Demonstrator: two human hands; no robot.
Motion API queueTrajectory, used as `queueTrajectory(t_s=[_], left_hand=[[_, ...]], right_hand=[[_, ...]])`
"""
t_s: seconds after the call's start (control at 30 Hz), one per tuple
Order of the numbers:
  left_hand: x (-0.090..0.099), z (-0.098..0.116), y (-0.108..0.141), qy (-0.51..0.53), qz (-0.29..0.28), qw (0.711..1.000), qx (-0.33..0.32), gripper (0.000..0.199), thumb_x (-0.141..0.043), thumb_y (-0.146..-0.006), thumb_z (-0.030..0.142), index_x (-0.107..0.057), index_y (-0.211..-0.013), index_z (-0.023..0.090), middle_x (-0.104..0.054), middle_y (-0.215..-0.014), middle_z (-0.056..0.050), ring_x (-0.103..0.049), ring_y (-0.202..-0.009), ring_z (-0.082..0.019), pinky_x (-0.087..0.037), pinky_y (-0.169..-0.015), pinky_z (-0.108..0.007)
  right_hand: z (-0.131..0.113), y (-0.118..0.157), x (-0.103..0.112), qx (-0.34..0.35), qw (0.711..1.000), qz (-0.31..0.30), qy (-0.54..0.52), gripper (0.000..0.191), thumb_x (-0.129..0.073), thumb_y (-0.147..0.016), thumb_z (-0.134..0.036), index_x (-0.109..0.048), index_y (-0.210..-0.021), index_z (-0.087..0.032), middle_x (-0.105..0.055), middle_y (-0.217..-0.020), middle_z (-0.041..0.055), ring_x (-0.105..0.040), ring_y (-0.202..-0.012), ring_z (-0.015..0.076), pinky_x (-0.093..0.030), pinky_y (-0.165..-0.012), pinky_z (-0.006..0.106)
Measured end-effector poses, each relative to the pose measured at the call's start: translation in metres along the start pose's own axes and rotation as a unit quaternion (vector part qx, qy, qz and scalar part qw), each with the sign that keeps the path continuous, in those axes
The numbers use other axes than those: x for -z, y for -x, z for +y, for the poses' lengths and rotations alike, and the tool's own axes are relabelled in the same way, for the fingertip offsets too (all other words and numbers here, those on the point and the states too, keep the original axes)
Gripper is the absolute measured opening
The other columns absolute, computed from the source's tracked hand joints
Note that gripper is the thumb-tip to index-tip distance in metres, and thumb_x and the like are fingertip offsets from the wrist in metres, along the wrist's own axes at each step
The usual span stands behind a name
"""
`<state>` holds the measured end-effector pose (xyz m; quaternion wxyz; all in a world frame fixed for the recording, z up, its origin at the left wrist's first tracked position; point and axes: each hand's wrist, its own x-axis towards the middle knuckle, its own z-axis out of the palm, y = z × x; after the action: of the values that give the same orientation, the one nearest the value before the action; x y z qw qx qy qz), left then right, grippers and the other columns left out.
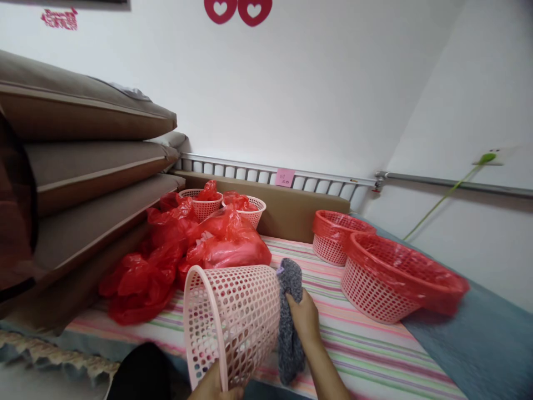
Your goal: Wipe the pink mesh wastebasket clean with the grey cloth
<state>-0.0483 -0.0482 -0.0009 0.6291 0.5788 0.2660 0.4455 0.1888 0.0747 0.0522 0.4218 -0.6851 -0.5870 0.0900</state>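
Note:
A pink perforated plastic basket [250, 300] is tipped on its side in front of me, its mouth toward the left. My left hand [219, 383] grips its rim at the bottom of the view, with some fingers inside, seen through the holes. In my right hand [306, 316] is a dark grey cloth [289, 347], held up against the basket's base and hanging down. Just behind the basket lies a knotted red plastic bag [233, 247] with pinkish contents.
More red bags [144, 283] lie left, beside stacked brown cushions [104, 166]. Two pink baskets [204, 208] with red bags stand at the back. To the right are two baskets [375, 291] lined with red bags, on a striped cloth [366, 355]. A radiator [233, 166] runs along the wall.

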Motion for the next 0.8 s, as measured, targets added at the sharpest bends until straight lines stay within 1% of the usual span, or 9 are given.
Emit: queueTrajectory(t_s=[0.1, 0.17, 0.27, 0.33, 0.43, 0.57, 0.63, 0.73, 0.8], left_hand=[[0.000, 0.000, -0.001, -0.001, -0.002, 1.000, 0.005, 0.075, -0.067, -0.068, 0.054, -0.044, -0.132, 0.022, -0.047, -0.140, -0.014, -0.039, -0.131, -0.032, -0.022, -0.111, -0.050], [0.001, -0.002, -0.001, 0.003, -0.006, 1.000, 0.003, 0.078, -0.068, -0.068, 0.052, -0.039, -0.135, 0.023, -0.044, -0.142, -0.014, -0.037, -0.132, -0.031, -0.020, -0.112, -0.050], [0.003, -0.007, -0.001, 0.011, -0.018, 1.000, -0.012, 0.066, -0.065, -0.076, 0.042, -0.040, -0.135, 0.025, -0.045, -0.142, -0.011, -0.039, -0.132, -0.029, -0.022, -0.112, -0.049], [0.003, -0.008, -0.002, 0.007, -0.014, 1.000, -0.017, 0.061, -0.064, -0.079, 0.034, -0.040, -0.134, 0.026, -0.045, -0.142, -0.010, -0.041, -0.130, -0.028, -0.023, -0.112, -0.049], [-0.001, -0.001, -0.003, 0.007, -0.001, 1.000, -0.027, 0.064, -0.064, -0.079, 0.030, -0.036, -0.136, 0.028, -0.045, -0.142, -0.008, -0.043, -0.129, -0.027, -0.024, -0.112, -0.048], [-0.005, 0.009, -0.004, -0.002, -0.007, 0.999, -0.032, 0.054, -0.059, -0.083, 0.026, -0.040, -0.134, 0.027, -0.047, -0.141, -0.007, -0.043, -0.129, -0.027, -0.029, -0.110, -0.047], [-0.004, 0.007, -0.004, -0.011, 0.010, 1.000, -0.023, 0.052, -0.058, -0.084, 0.027, -0.042, -0.134, 0.026, -0.048, -0.140, -0.009, -0.043, -0.129, -0.028, -0.030, -0.109, -0.049], [0.000, -0.002, -0.003, -0.012, 0.036, 0.999, -0.031, 0.060, -0.064, -0.078, 0.030, -0.041, -0.133, 0.025, -0.050, -0.138, -0.009, -0.038, -0.132, -0.029, -0.022, -0.112, -0.050], [0.001, -0.005, -0.002, 0.001, 0.049, 0.999, -0.025, 0.060, -0.069, -0.074, 0.030, -0.047, -0.129, 0.021, -0.056, -0.132, -0.009, -0.041, -0.129, -0.031, -0.025, -0.112, -0.049]], right_hand=[[0.009, -0.007, 0.001, -0.033, 0.999, -0.006, -0.001, 0.032, -0.048, -0.076, -0.037, -0.062, -0.096, -0.016, -0.069, -0.091, 0.0108, -0.065, -0.085, 0.0229, -0.046, -0.071, 0.028], [0.010, -0.008, 0.001, -0.040, 0.999, -0.010, -0.001, 0.033, -0.048, -0.076, -0.038, -0.062, -0.095, -0.015, -0.069, -0.090, 0.0113, -0.065, -0.084, 0.0237, -0.046, -0.070, 0.029], [0.004, -0.002, 0.002, -0.025, 1.000, -0.009, 0.000, 0.034, -0.048, -0.075, -0.036, -0.061, -0.097, -0.014, -0.068, -0.093, 0.0126, -0.064, -0.088, 0.0246, -0.046, -0.073, 0.030], [-0.005, 0.005, 0.002, -0.007, 1.000, -0.011, 0.000, 0.033, -0.048, -0.074, -0.035, -0.061, -0.097, -0.014, -0.068, -0.093, 0.0123, -0.063, -0.089, 0.0243, -0.045, -0.075, 0.030], [-0.021, 0.018, -0.001, 0.023, 0.999, -0.023, -0.005, 0.031, -0.049, -0.074, -0.033, -0.061, -0.096, -0.015, -0.067, -0.094, 0.0107, -0.062, -0.090, 0.0232, -0.045, -0.078, 0.029], [-0.051, 0.042, -0.006, 0.078, 0.996, -0.047, -0.015, 0.040, -0.049, -0.075, -0.028, -0.058, -0.112, -0.013, -0.062, -0.111, 0.0117, -0.056, -0.107, 0.0229, -0.043, -0.088, 0.030], [-0.070, 0.056, -0.006, 0.105, 0.992, -0.066, -0.013, 0.043, -0.049, -0.076, -0.025, -0.055, -0.116, -0.011, -0.061, -0.113, 0.0130, -0.055, -0.110, 0.0235, -0.042, -0.091, 0.032], [-0.098, 0.080, -0.002, 0.130, 0.987, -0.093, -0.010, 0.037, -0.050, -0.076, -0.022, -0.059, -0.110, -0.011, -0.064, -0.107, 0.0126, -0.058, -0.104, 0.0234, -0.044, -0.090, 0.032], [-0.113, 0.095, 0.000, 0.147, 0.984, -0.105, -0.008, 0.036, -0.052, -0.074, -0.019, -0.061, -0.109, -0.012, -0.064, -0.107, 0.0123, -0.059, -0.102, 0.0233, -0.044, -0.090, 0.032]])
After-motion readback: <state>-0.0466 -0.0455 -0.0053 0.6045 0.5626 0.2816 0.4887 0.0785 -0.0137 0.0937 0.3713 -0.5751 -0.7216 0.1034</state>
